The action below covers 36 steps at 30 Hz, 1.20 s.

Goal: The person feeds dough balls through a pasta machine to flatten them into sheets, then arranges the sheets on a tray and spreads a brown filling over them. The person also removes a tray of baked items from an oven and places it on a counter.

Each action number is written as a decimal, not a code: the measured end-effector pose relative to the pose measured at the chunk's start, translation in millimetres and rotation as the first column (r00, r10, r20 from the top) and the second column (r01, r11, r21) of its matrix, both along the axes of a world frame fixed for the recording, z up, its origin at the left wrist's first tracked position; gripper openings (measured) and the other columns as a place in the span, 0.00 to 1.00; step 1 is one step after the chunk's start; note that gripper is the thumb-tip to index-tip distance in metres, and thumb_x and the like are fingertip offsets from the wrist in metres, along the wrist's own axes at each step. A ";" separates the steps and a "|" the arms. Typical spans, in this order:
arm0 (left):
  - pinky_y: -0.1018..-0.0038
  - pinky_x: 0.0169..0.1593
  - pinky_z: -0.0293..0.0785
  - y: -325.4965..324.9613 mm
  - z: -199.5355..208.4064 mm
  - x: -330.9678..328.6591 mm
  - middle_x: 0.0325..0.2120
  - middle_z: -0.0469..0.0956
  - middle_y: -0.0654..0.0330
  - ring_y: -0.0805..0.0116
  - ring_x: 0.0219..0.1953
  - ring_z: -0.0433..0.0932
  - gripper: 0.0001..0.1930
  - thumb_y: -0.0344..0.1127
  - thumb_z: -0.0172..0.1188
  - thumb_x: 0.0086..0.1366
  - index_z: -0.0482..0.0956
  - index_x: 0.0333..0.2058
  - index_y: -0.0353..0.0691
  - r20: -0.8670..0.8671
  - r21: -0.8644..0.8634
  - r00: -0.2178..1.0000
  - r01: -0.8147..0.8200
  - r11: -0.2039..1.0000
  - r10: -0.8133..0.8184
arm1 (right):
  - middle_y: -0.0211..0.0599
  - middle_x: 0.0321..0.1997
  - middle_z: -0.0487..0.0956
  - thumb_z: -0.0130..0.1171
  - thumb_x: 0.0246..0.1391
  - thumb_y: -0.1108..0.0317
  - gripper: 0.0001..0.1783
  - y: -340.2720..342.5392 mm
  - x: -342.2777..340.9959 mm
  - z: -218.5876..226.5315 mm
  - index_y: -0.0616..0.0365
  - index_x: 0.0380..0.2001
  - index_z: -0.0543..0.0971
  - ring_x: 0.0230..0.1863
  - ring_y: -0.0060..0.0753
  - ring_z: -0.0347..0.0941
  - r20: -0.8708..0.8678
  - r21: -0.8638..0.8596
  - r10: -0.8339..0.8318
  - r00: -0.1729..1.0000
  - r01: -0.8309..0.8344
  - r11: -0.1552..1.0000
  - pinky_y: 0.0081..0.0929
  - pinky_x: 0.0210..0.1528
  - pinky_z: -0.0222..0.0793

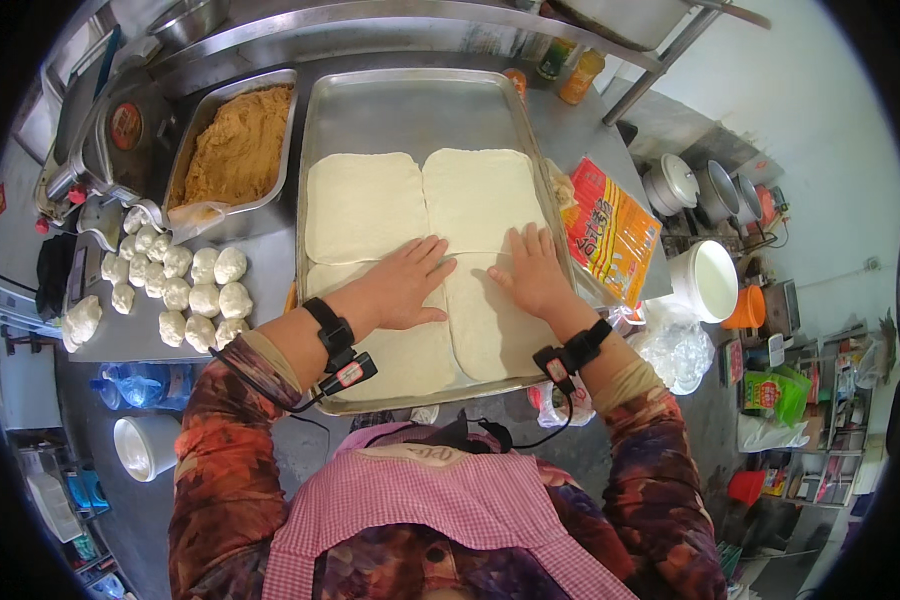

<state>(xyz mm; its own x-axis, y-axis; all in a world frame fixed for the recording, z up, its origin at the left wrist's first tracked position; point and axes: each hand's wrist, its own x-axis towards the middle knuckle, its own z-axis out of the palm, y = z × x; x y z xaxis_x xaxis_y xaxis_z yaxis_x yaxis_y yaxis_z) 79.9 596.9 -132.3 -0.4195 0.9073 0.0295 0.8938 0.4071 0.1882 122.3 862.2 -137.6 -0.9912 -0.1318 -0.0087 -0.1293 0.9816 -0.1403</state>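
Observation:
Flat rectangles of pale dough lie edge to edge on a metal baking tray [410, 105] in front of me. The far left dough sheet [363, 200] and far right dough sheet [482, 195] show almost whole. My left hand [405, 285] rests flat, fingers stretched, over the near left dough sheet [395, 360]. On the near right dough sheet [490, 340] lies my right hand [532, 275], palm down with fingers spread. Neither hand grips anything. Each wrist wears a black strap with a small device and a cable.
Several dough balls [175, 293] sit on the steel table to the left. Behind them stands a deep metal pan [292, 125] of brown filling. A red and yellow packet [615, 235] lies right of the tray, near a white bucket [712, 280]. A shelf rail [400, 12] crosses the back.

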 end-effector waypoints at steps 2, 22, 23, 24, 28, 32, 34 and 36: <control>0.61 0.68 0.45 2.5 1.4 2.4 0.62 0.53 0.37 0.46 0.66 0.50 0.39 0.58 0.51 0.61 0.58 0.61 0.32 -0.012 0.012 1.000 -0.018 1.000 0.018 | 0.64 0.67 0.52 0.48 0.58 0.44 0.40 7.2 -6.5 10.3 0.66 0.62 0.59 0.69 0.65 0.44 0.103 -0.151 -0.063 0.993 0.078 0.985 0.52 0.69 0.39; 0.59 0.69 0.39 -105.0 32.6 39.8 0.56 0.64 0.43 0.52 0.63 0.58 0.36 0.52 0.53 0.61 0.60 0.59 0.28 -0.085 -0.183 0.855 -0.519 0.835 0.512 | 0.53 0.60 0.64 0.48 0.57 0.44 0.34 -100.3 -17.5 30.9 0.65 0.53 0.68 0.64 0.55 0.56 0.032 -0.088 0.514 0.857 -0.510 0.856 0.50 0.64 0.49; 0.59 0.69 0.40 -103.0 32.5 39.5 0.55 0.65 0.43 0.52 0.62 0.60 0.36 0.51 0.53 0.61 0.60 0.59 0.29 -0.074 -0.191 0.858 -0.512 0.837 0.508 | 0.54 0.59 0.65 0.48 0.57 0.46 0.33 -103.5 -18.6 32.1 0.64 0.54 0.67 0.63 0.54 0.57 0.046 -0.128 0.506 0.861 -0.497 0.858 0.51 0.64 0.49; 0.58 0.68 0.42 -101.5 32.3 39.0 0.54 0.66 0.43 0.52 0.61 0.61 0.36 0.51 0.53 0.61 0.59 0.60 0.30 -0.080 -0.158 0.864 -0.504 0.849 0.498 | 0.54 0.58 0.66 0.48 0.58 0.47 0.32 -106.0 -19.3 32.9 0.63 0.55 0.66 0.63 0.54 0.58 0.142 -0.141 0.501 0.854 -0.484 0.864 0.51 0.64 0.49; 0.58 0.66 0.48 -105.7 30.9 35.6 0.50 0.70 0.44 0.50 0.56 0.66 0.34 0.48 0.55 0.61 0.59 0.61 0.35 0.008 -0.059 0.896 -0.442 0.895 0.443 | 0.51 0.52 0.72 0.50 0.57 0.48 0.30 -105.4 -25.7 35.2 0.65 0.51 0.70 0.59 0.51 0.63 -0.100 -0.085 0.485 0.869 -0.493 0.866 0.47 0.61 0.54; 0.60 0.61 0.60 -133.0 29.1 35.2 0.49 0.72 0.45 0.46 0.52 0.70 0.31 0.42 0.58 0.60 0.61 0.60 0.39 0.124 0.326 0.907 -0.420 0.847 0.402 | 0.51 0.54 0.72 0.55 0.55 0.54 0.27 -102.9 -22.7 42.9 0.61 0.53 0.71 0.59 0.51 0.65 0.114 -0.349 0.524 0.844 -0.460 0.816 0.39 0.61 0.59; 0.60 0.59 0.62 -163.1 25.7 32.7 0.50 0.71 0.46 0.47 0.53 0.69 0.28 0.41 0.57 0.61 0.63 0.59 0.40 0.252 0.450 0.878 -0.479 0.754 0.408 | 0.52 0.54 0.73 0.57 0.54 0.58 0.25 -105.8 -16.7 50.8 0.60 0.52 0.72 0.58 0.51 0.67 0.085 -0.438 0.333 0.939 -0.266 0.859 0.39 0.60 0.61; 0.62 0.53 0.69 -201.1 16.1 32.6 0.47 0.74 0.47 0.49 0.50 0.72 0.20 0.35 0.56 0.62 0.70 0.52 0.39 0.259 0.593 0.849 -0.516 0.618 0.460 | 0.52 0.52 0.75 0.58 0.54 0.64 0.22 -110.4 -9.0 61.4 0.62 0.50 0.74 0.56 0.51 0.69 -0.037 -0.397 0.256 0.966 -0.249 0.883 0.39 0.59 0.62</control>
<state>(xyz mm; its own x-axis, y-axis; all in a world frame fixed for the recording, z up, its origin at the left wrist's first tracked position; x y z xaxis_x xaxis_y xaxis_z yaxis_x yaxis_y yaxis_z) 112.4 395.8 -116.2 -0.8211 0.3486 0.4519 0.5699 0.5431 0.6166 113.3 751.8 -76.2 -0.9241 -0.3734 0.0810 -0.3598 0.7790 -0.5136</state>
